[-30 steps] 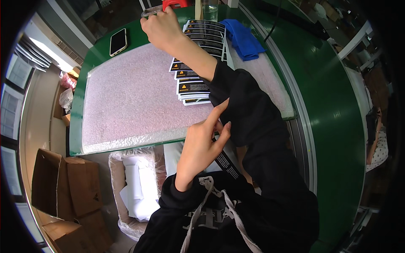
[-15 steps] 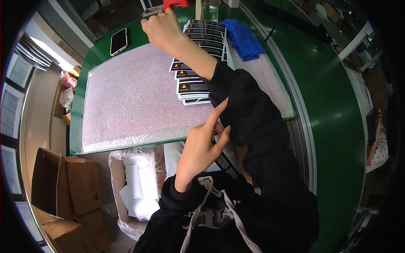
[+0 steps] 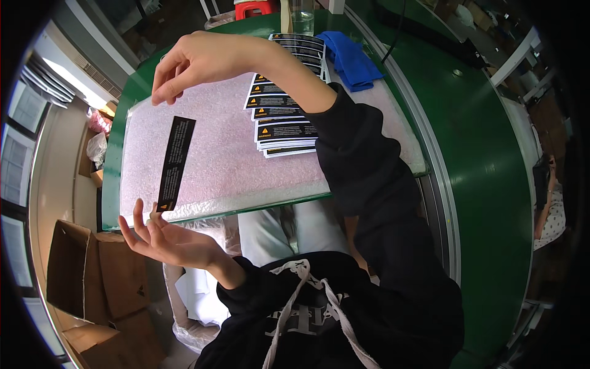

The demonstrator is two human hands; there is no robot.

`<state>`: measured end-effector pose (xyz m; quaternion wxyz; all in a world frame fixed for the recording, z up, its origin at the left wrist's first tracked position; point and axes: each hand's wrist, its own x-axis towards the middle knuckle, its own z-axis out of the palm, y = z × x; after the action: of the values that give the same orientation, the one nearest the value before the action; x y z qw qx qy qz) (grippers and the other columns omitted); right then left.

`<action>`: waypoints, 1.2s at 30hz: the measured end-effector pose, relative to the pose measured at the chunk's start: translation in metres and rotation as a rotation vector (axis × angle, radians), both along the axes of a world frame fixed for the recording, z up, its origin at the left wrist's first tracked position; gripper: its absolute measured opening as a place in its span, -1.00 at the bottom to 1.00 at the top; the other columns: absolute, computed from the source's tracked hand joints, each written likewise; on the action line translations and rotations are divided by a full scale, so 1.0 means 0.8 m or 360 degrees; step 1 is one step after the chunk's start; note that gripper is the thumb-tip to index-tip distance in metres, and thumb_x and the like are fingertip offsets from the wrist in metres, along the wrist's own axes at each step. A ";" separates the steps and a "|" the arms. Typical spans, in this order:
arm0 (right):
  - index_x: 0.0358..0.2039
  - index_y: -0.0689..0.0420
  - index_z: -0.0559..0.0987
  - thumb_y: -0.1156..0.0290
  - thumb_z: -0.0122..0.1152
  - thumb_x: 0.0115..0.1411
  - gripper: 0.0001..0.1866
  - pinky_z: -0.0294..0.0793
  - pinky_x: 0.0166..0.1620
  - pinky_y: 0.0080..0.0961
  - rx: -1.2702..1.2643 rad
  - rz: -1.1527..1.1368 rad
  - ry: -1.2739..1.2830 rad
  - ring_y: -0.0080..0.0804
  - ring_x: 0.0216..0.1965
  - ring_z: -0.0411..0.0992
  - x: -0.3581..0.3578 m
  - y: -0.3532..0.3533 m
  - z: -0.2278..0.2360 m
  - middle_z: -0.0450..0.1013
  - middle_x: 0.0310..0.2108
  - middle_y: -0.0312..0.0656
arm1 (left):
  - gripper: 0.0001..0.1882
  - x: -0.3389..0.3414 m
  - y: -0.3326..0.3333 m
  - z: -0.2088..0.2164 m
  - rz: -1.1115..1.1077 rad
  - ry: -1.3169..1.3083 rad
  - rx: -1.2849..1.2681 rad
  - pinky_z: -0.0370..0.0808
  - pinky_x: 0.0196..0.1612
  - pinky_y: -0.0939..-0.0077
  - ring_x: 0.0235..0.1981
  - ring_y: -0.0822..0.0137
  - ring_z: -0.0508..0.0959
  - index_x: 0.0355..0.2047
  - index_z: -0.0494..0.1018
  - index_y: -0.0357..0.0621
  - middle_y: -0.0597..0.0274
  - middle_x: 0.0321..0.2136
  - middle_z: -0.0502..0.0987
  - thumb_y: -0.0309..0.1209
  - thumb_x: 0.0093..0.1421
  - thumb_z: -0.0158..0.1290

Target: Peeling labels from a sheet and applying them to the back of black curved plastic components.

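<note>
My left hand (image 3: 178, 243) is palm up past the near left edge of the table. It grips the lower end of a narrow black label (image 3: 176, 163) with an orange triangle, and its other fingers are spread. The label slants up over the foam mat (image 3: 215, 147). Beyond its top end, and apart from it, my right hand (image 3: 196, 61) reaches across from the right, its fingers curled down toward the thumb. Whether anything is between those fingertips cannot be made out. Under my right forearm lies a fanned stack of label sheets (image 3: 284, 132), partly covered.
A blue cloth (image 3: 350, 61) lies right of the stack, near a glass of clear liquid (image 3: 302, 17). Below the table edge are a plastic-lined bin with white paper (image 3: 200, 298) and cardboard boxes (image 3: 70, 270). A metal rail (image 3: 439, 184) borders the table's right side.
My left hand has swung left from beside my right sleeve, bringing the black label up over the mat. My right hand has moved left and nearer, and the phone no longer shows.
</note>
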<state>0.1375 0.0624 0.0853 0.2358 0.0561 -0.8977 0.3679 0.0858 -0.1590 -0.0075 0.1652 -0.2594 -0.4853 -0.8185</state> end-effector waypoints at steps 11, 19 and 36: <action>-0.43 -0.05 0.63 0.19 0.34 -0.03 -0.82 0.31 -0.03 -0.25 0.1440 -0.0668 0.0450 -0.44 -0.18 0.44 0.001 -0.108 -0.002 0.48 -0.40 -0.47 | -0.49 -0.023 -0.014 -0.013 0.0248 0.0115 -0.0158 0.32 -0.03 0.39 -0.03 0.18 0.38 0.12 0.13 -0.34 -0.24 -0.07 0.37 -0.38 0.18 -0.19; -0.59 -0.04 0.63 0.25 0.28 -0.01 -0.88 0.28 0.05 -0.14 0.1366 -0.0531 0.0593 -0.41 -0.19 0.42 -0.010 -0.117 -0.016 0.44 -0.41 -0.45 | -0.47 -0.021 -0.020 -0.008 0.0258 0.0115 -0.0114 0.31 0.04 0.33 0.00 0.14 0.40 0.11 0.13 -0.35 -0.24 -0.07 0.38 -0.34 0.17 -0.15; -0.35 0.15 0.62 0.42 0.31 -0.02 -0.82 0.40 -0.13 -0.51 0.0890 -0.0478 0.0922 -0.36 -0.21 0.46 0.153 -0.045 0.065 0.47 -0.26 -0.23 | -0.53 -0.049 -0.016 -0.018 0.0236 0.0042 -0.0258 0.27 0.19 0.16 0.06 0.04 0.43 0.06 0.13 -0.35 -0.17 -0.04 0.37 -0.29 0.24 -0.17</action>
<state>0.2601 0.0260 0.1370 0.5049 0.0876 -0.8577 0.0410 0.0463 -0.1721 -0.0222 0.2102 -0.2460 -0.5655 -0.7586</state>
